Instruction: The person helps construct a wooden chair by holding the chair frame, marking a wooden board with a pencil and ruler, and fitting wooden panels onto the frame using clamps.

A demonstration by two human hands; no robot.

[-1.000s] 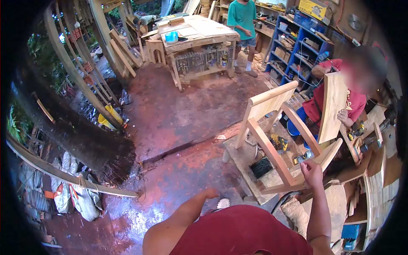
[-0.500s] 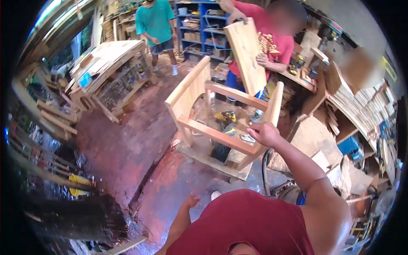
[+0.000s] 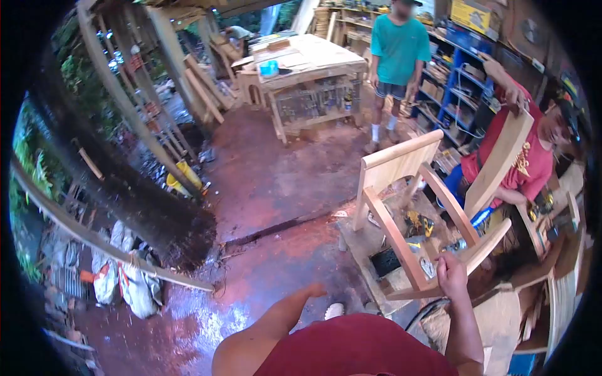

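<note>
In the head view, we see the right hand (image 3: 451,276) at the near end of a wooden chair frame (image 3: 401,160); its fingers are curled in narrowly, but we cannot tell whether they grip the wood. The frame, with its backrest away from us, sits on a low platform (image 3: 359,247), around a yellow-and-black drill (image 3: 421,224). We find the left hand (image 3: 311,291) out over the reddish floor (image 3: 295,163), apart from the frame; we cannot tell how wide its fingers stand. Beyond the frame, a co-worker in red (image 3: 533,178) holds a board (image 3: 505,160) on a slant, and a person in green (image 3: 399,53) stands beside a large workbench (image 3: 313,74).
</note>
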